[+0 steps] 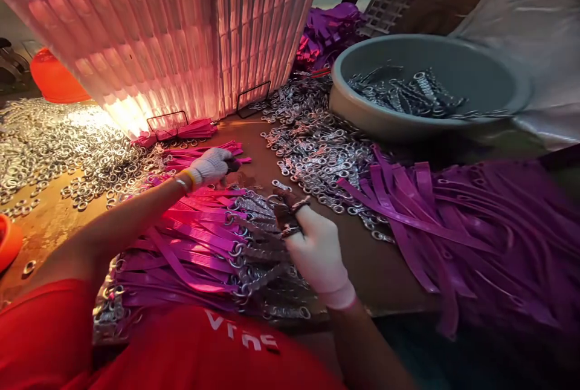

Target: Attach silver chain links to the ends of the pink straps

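My left hand (pixel 211 167), in a white knit glove with dark fingertips, is closed above a heap of pink-purple straps (pixel 194 245). What its curled fingers hold, if anything, is hidden. My right hand (pixel 317 251), gloved the same way, has its dark fingers pinched together; a small silver metal link (pixel 281 185) shows at their tips. Below and between the hands, the heaped straps have metal rings (pixel 236 249) at their ends, with silver link pieces (pixel 267 272) attached to them.
Loose metal links (pixel 317 148) are piled right of centre, rings (pixel 104 160) on the left. More purple straps (pixel 475 227) spread at right beside a grey basin (pixel 521 91) holding metal pieces. A ribbed translucent panel (pixel 172 33) stands at the back. An orange container (pixel 6 242) is at the left edge.
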`<state>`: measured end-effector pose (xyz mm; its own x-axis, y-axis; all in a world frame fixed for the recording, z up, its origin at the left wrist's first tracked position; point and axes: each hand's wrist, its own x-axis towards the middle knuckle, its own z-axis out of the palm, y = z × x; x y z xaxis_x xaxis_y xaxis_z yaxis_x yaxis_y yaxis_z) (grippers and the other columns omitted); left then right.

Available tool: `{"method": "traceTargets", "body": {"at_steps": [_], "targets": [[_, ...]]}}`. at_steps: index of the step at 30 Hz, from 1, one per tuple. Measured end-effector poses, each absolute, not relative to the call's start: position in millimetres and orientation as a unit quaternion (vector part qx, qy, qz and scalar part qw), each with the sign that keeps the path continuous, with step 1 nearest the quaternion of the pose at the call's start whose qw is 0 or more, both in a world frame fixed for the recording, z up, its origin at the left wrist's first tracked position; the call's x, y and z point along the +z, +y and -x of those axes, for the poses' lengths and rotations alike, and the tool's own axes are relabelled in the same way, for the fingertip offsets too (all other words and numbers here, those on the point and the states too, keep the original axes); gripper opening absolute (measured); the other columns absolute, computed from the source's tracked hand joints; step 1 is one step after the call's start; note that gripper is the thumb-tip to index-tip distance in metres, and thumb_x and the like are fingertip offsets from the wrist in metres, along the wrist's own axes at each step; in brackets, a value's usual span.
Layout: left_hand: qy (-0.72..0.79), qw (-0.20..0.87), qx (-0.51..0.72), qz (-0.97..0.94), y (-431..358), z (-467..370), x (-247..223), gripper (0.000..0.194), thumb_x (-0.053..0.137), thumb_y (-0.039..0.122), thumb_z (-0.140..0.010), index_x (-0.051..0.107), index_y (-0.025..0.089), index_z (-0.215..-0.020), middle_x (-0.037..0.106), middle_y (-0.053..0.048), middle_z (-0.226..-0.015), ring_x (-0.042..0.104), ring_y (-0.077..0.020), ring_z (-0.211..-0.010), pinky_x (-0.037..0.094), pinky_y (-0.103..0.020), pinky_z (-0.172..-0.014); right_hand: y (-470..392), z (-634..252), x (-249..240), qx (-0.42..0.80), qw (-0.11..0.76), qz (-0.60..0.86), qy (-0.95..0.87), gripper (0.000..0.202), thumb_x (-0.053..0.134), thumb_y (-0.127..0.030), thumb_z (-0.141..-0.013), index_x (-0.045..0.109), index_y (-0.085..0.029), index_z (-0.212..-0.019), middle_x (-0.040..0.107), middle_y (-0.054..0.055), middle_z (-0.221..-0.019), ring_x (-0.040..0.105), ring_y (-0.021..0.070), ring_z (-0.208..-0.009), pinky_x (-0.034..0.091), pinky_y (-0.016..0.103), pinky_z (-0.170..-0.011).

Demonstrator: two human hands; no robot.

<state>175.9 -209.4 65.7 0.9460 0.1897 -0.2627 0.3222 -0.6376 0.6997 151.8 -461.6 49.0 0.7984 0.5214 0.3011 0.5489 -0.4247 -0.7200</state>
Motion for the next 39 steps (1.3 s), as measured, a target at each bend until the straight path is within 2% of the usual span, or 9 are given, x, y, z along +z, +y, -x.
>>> {"method": "traceTargets", "body": {"at_steps": [4,6,9,13,18,23,28,31,39], "targets": [[0.152,0.652,-0.043,-0.741,-221.1,-99.3,99.7,0.023,0.056,0.034,-0.089,0.064,0.013,-0.095,0.064,-0.003,-0.071,0.046,-0.0055,-0.041,0.031,-0.019,-0.038,-434.5,-145.8,62.1,-0.033,0.33,0.849,-0.412,0.026,0.043,-0.012,-0.078,0.067,-0.017,-0.087,0.068,0.01,-0.083,0.061,0.0229,-0.08,0.041,0.03,-0.069],[0.159,0.688,-0.04,-0.707,-232.6,-65.0,108.1,0.021,0.058,0.036,-0.087,0.06,0.015,-0.083,0.056,0.001,-0.062,0.042,-0.005,-0.038,0.028,-0.018,-0.036,-420.3,-137.3,71.6,-0.033,0.274,0.853,-0.443,0.02,0.046,-0.011,-0.076,0.065,-0.018,-0.081,0.067,0.009,-0.08,0.059,0.021,-0.074,0.037,0.029,-0.064],[0.168,0.638,-0.035,-0.75,-246.1,-32.0,113.5,0.031,0.055,0.04,-0.089,0.05,0.018,-0.068,0.047,0.004,-0.051,0.038,-0.0059,-0.037,0.027,-0.018,-0.036,-405.6,-119.1,84.1,-0.034,0.191,0.861,-0.47,0.015,0.051,-0.013,-0.075,0.065,-0.017,-0.08,0.068,0.009,-0.083,0.057,0.0192,-0.069,0.032,0.03,-0.06],[0.126,0.522,-0.008,-0.844,-246.5,-13.2,115.8,0.033,0.06,0.04,-0.086,0.052,0.016,-0.064,0.047,0.003,-0.053,0.038,-0.0057,-0.046,0.025,-0.017,-0.041,-401.6,-94.4,89.1,-0.041,0.125,0.85,-0.511,0.018,0.05,-0.015,-0.083,0.068,-0.016,-0.085,0.068,0.013,-0.093,0.057,0.0195,-0.069,0.032,0.032,-0.057],[0.123,0.576,-0.104,-0.801,-239.7,0.0,109.1,0.034,0.048,0.041,-0.092,0.049,0.018,-0.067,0.041,0.005,-0.047,0.033,-0.0072,-0.04,0.025,-0.02,-0.04,-405.8,-79.8,86.7,-0.074,0.1,0.841,-0.526,0.024,0.044,-0.017,-0.09,0.068,-0.016,-0.088,0.066,0.013,-0.088,0.057,0.0211,-0.07,0.033,0.031,-0.056],[0.023,0.426,0.008,-0.905,-242.1,4.7,87.7,0.016,0.058,0.027,-0.085,0.065,0.016,-0.075,0.066,-0.003,-0.072,0.054,-0.0127,-0.064,0.04,-0.023,-0.062,-408.0,-80.8,81.9,-0.031,0.108,0.84,-0.531,0.014,0.052,-0.014,-0.081,0.066,-0.016,-0.083,0.066,0.012,-0.09,0.058,0.0197,-0.072,0.039,0.029,-0.06],[0.086,0.559,-0.034,-0.824,-244.9,6.5,78.4,0.022,0.054,0.034,-0.089,0.064,0.016,-0.082,0.06,0.0,-0.061,0.048,-0.0105,-0.053,0.038,-0.021,-0.052,-410.0,-80.5,89.7,0.017,0.136,0.853,-0.504,0.019,0.055,-0.013,-0.08,0.066,-0.015,-0.095,0.067,0.014,-0.108,0.064,0.0221,-0.086,0.045,0.03,-0.073],[0.132,0.559,0.008,-0.819,-250.4,10.1,81.5,0.028,0.054,0.039,-0.091,0.06,0.016,-0.077,0.051,0.003,-0.055,0.042,-0.009,-0.049,0.032,-0.02,-0.048,-409.3,-81.9,99.7,0.065,0.115,0.859,-0.494,0.019,0.055,-0.017,-0.084,0.062,-0.016,-0.101,0.07,0.011,-0.098,0.066,0.0228,-0.084,0.045,0.029,-0.069],[0.065,0.398,0.056,-0.913,-257.9,14.8,72.5,0.023,0.053,0.026,-0.089,0.061,0.016,-0.071,0.062,-0.001,-0.067,0.051,-0.0125,-0.063,0.034,-0.022,-0.06,-403.5,-79.1,88.7,0.051,0.033,0.848,-0.527,0.015,0.049,-0.015,-0.082,0.06,-0.013,-0.092,0.071,0.013,-0.072,0.068,0.0249,-0.066,0.031,0.03,-0.052]]}}
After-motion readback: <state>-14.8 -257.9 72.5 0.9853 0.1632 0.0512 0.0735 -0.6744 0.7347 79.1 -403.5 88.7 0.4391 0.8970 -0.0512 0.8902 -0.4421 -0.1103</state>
